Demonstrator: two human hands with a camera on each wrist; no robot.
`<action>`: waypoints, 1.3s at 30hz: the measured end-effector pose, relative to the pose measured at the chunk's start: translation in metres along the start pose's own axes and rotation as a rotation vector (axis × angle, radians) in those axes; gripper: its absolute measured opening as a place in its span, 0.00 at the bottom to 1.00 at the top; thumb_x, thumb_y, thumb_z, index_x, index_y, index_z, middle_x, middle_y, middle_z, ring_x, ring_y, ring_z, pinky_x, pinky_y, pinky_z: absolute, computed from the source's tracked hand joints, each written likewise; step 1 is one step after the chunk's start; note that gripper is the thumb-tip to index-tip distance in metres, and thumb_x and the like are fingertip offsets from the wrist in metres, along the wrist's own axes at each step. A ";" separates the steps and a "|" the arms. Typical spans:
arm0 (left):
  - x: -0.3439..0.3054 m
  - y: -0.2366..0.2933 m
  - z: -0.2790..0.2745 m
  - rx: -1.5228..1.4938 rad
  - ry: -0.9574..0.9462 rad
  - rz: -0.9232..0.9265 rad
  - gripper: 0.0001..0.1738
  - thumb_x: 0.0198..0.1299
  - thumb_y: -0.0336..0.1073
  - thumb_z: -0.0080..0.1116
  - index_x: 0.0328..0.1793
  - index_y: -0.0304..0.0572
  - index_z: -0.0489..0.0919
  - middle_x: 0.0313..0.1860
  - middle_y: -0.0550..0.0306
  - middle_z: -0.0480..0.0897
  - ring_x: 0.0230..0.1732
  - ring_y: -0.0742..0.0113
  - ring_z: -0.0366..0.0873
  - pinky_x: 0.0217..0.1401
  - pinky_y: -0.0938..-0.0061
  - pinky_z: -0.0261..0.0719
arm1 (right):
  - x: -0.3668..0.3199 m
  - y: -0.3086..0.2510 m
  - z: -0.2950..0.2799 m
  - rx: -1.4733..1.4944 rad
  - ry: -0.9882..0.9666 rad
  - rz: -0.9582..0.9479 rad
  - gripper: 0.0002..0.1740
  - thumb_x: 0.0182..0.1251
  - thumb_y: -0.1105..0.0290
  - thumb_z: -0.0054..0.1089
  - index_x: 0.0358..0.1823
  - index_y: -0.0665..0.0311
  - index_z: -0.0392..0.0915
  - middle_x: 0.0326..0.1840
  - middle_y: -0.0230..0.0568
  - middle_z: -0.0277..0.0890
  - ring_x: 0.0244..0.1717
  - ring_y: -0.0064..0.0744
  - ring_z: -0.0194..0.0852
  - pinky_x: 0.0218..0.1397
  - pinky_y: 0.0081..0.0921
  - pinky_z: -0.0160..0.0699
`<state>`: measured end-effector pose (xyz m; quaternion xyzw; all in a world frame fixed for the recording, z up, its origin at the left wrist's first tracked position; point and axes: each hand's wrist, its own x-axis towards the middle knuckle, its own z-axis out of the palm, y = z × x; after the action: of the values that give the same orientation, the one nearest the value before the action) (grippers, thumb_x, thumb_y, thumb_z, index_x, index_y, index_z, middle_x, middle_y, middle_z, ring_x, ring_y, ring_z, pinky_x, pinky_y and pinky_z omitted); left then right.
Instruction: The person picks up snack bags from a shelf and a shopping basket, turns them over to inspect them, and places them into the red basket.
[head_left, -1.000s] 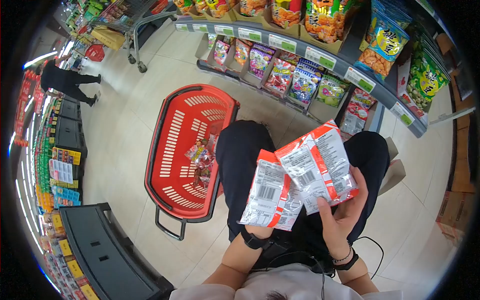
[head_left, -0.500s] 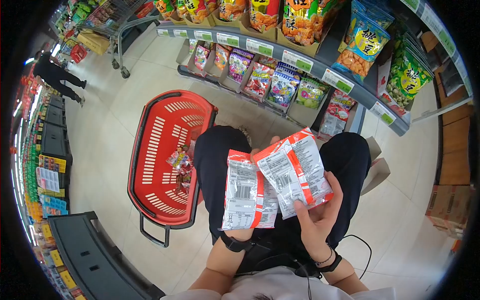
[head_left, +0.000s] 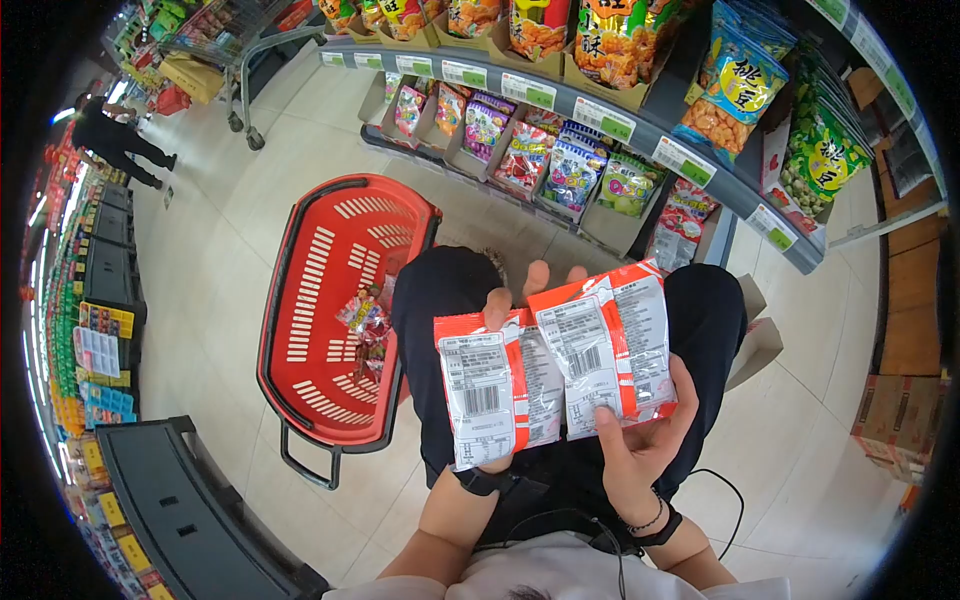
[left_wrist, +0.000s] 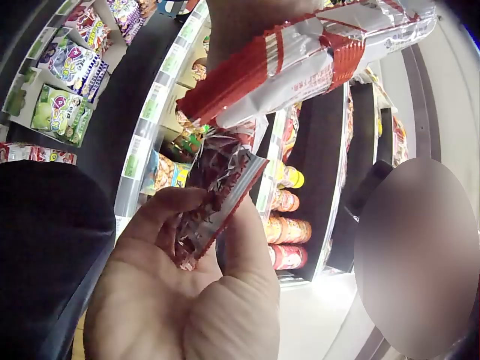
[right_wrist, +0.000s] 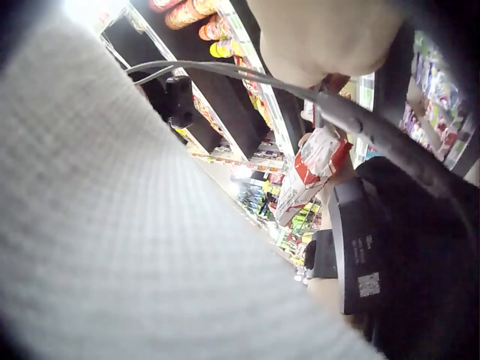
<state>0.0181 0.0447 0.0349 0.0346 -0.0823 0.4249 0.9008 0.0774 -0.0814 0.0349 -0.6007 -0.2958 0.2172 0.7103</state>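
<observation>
Two red-and-white snack packets are held up side by side over the lap, their printed backs with barcodes facing up. My left hand (head_left: 498,308) is mostly hidden behind the left packet (head_left: 485,390); one digit hooks over its top edge and two fingertips show above the right packet (head_left: 605,345). The packets overlap slightly at the middle. My right hand (head_left: 643,452) pinches the lower right corner of the right packet, thumb on the printed side. In the left wrist view, the right hand (left_wrist: 195,300) holds its packet (left_wrist: 225,195) below the other packet (left_wrist: 315,64).
On the floor to the left, a red shopping basket (head_left: 318,400) holds several small packets (head_left: 368,325). A shelf (head_left: 590,112) with bagged snacks runs ahead, above boxes of candy bags (head_left: 575,170). A cart (head_left: 240,60) and a person (head_left: 115,140) are at the far left.
The left packet has turned more upright and now sits nearly level with the right one. Fingertips of the left hand have come up over the top edges. The right hand keeps its pinch.
</observation>
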 end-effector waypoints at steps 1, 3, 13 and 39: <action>0.000 0.000 0.000 0.001 0.000 0.002 0.10 0.56 0.42 0.61 0.37 0.57 0.70 0.71 0.59 0.59 0.75 0.52 0.44 0.72 0.42 0.48 | 0.000 0.000 0.001 -0.004 0.005 -0.011 0.41 0.54 0.85 0.58 0.68 0.65 0.47 0.62 0.48 0.59 0.61 0.32 0.64 0.62 0.29 0.66; 0.000 0.002 0.004 0.008 0.006 -0.024 0.10 0.57 0.42 0.60 0.39 0.56 0.71 0.70 0.58 0.60 0.74 0.52 0.46 0.72 0.43 0.50 | 0.000 0.000 0.002 0.001 0.006 -0.018 0.41 0.54 0.85 0.58 0.68 0.65 0.47 0.62 0.48 0.59 0.61 0.32 0.63 0.62 0.29 0.66; 0.001 0.006 -0.005 0.053 -0.098 -0.024 0.10 0.55 0.41 0.62 0.39 0.57 0.71 0.71 0.58 0.60 0.74 0.54 0.47 0.72 0.46 0.52 | -0.002 -0.001 0.000 -0.031 -0.006 0.011 0.43 0.49 0.85 0.61 0.66 0.64 0.48 0.68 0.47 0.45 0.68 0.36 0.51 0.65 0.32 0.65; -0.002 0.004 -0.008 -0.036 -0.062 -0.012 0.10 0.54 0.40 0.63 0.39 0.56 0.72 0.70 0.58 0.61 0.75 0.55 0.46 0.73 0.47 0.50 | -0.002 -0.001 0.005 -0.074 -0.011 -0.062 0.41 0.54 0.84 0.58 0.67 0.64 0.48 0.62 0.48 0.59 0.61 0.32 0.63 0.62 0.30 0.67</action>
<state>0.0144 0.0469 0.0261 0.0321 -0.1174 0.4165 0.9010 0.0727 -0.0791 0.0361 -0.6159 -0.3260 0.1875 0.6922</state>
